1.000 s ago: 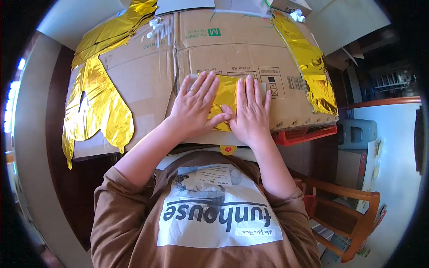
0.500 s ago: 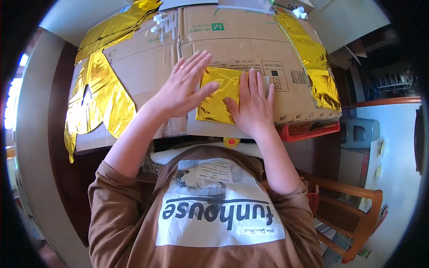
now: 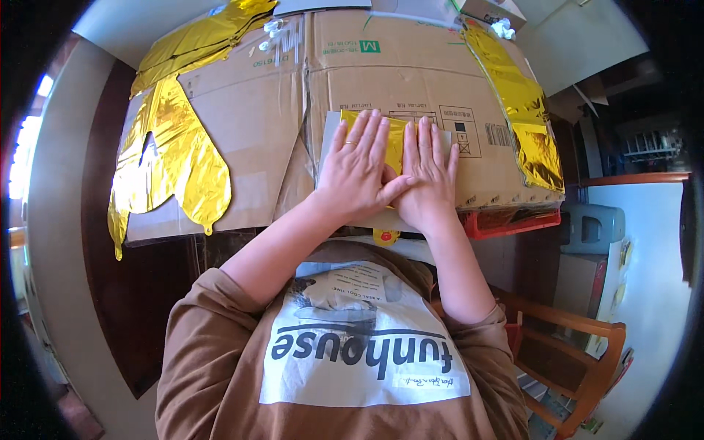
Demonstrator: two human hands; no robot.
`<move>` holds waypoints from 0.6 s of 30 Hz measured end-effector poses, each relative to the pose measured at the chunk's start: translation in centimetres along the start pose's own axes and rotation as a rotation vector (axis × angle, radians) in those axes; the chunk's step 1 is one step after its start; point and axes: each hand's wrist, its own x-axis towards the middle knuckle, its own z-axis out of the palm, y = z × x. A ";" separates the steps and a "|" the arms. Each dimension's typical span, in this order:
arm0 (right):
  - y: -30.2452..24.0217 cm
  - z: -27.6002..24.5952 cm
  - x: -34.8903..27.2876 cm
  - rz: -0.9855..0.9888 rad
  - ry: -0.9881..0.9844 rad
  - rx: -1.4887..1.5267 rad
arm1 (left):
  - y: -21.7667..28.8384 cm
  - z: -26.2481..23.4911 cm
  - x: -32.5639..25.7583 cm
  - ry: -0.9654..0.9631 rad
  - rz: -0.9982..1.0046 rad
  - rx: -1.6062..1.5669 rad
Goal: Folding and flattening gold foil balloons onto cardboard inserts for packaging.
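A folded piece of gold foil (image 3: 394,147) lies on a pale flat sheet (image 3: 327,136) near the front edge of the cardboard. My left hand (image 3: 358,165) is spread flat over the foil's left part, fingers pointing away from me. Beside it, my right hand (image 3: 427,172) presses down on the right part with straight fingers. The left thumb crosses over the base of the right thumb. Most of the foil is hidden beneath both palms; only its upper edge and a strip between the hands show.
The large cardboard surface (image 3: 381,81) carries a limp gold foil balloon (image 3: 194,176) at left. A stack of gold foil (image 3: 198,51) lies far left, more foil (image 3: 506,88) along the right. Under the right edge sits a red crate (image 3: 513,221); a wooden chair (image 3: 579,352) stands nearer right.
My left hand has come down and right from above the foil's left edge and now lies flat on it, its thumb against the right hand. The right hand stays on the foil.
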 end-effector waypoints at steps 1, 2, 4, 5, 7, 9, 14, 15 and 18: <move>-0.1 -0.1 0.0 0.003 0.005 0.008 | -0.4 -0.2 -0.3 -0.004 0.000 0.035; -0.1 -0.1 0.0 0.007 0.010 0.015 | -0.7 -0.3 -0.5 -0.007 0.001 0.069; -0.1 0.2 -0.1 -0.019 0.035 0.026 | -1.4 0.0 -0.8 0.018 0.021 0.101; 0.1 0.3 -0.1 -0.026 0.038 0.022 | -1.5 0.0 -0.8 0.018 0.027 0.109; 0.3 0.2 -0.2 -0.038 0.043 0.009 | -1.4 -0.1 -0.8 0.008 0.035 0.127; 0.7 0.2 -0.3 -0.053 0.050 -0.006 | -1.3 -0.1 -0.8 0.014 0.040 0.128; 2.5 -0.6 -0.4 -0.111 0.006 0.052 | -1.3 0.1 -0.7 0.020 0.043 0.141; 2.5 -0.5 -0.4 -0.111 0.010 0.041 | -1.2 0.0 -0.7 0.019 0.040 0.143; 2.4 -0.4 -0.6 -0.106 0.031 -0.007 | -1.2 0.1 -0.8 0.020 0.021 0.146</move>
